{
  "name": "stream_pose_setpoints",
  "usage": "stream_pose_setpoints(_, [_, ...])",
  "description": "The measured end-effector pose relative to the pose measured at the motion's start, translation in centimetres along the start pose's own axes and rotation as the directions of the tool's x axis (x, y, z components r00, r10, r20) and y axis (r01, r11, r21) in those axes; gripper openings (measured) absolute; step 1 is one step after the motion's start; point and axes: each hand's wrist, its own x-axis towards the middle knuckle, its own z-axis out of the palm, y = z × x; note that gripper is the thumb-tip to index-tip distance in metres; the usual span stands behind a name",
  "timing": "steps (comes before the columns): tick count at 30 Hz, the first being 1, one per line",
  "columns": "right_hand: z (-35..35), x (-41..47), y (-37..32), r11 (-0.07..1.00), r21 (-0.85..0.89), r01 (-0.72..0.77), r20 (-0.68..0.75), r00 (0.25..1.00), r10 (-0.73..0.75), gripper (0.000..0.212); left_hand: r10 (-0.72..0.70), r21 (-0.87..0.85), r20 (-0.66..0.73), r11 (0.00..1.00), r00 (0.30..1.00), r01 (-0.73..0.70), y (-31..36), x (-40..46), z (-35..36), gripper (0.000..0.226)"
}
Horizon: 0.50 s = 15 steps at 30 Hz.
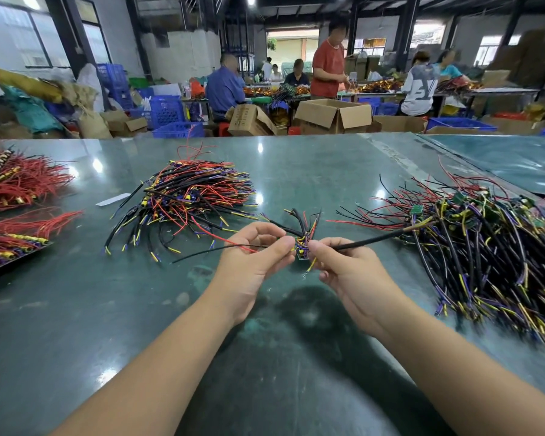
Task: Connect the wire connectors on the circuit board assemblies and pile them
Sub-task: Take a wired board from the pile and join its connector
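The circuit board assembly (302,251) hung just above the tabletop (296,171), pinched between the person's two hands. The left hand (252,261) had its thumb and forefinger closed on the wires at one side of the small board; the right hand (343,265) pinched the other side, its fingers curled around a black sheathed cable (372,240) that ran away from the board toward the tangled heap (479,247) beyond the right hand.

To my eye the piece looked very light and floppy: thin red, yellow and purple leads sprang out of it in all directions, and only the little board itself seemed stiff. I judged it best held close to the board or by the connector bodies, since tugging on the thin leads might strain their joints.

Beyond the left hand from the board lay a neater pile (186,196) of similar wiring, likely where finished pieces go. Further out on that side sat bundles of red wires (16,180). The loose leads of the heap looked ready to snag the cable.
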Motion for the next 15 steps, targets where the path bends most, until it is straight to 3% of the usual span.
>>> stream_pose_setpoints(2, [-0.1, 0.0, 0.1, 0.998, -0.022, -0.058, 0.013, 0.998, 0.058, 0.011, -0.005, 0.019, -0.009, 1.000, 1.000, 0.005, 0.0, -0.1, 0.1, 0.011])
stream_pose_setpoints(11, [-0.1, 0.0, -0.5, 0.952, 0.294, -0.081, 0.082, 0.995, 0.059, 0.009, -0.093, -0.054, -0.020, 0.994, 0.995, 0.092, 0.9, -0.2, 0.2, 0.008])
stream_pose_setpoints(15, [-0.1, 0.0, -0.6, 0.940, 0.338, -0.046, 0.079, 0.997, 0.020, 0.007, -0.211, -0.093, 0.037, 0.973, 0.977, 0.214, 1.3, -0.2, 0.2, 0.012])
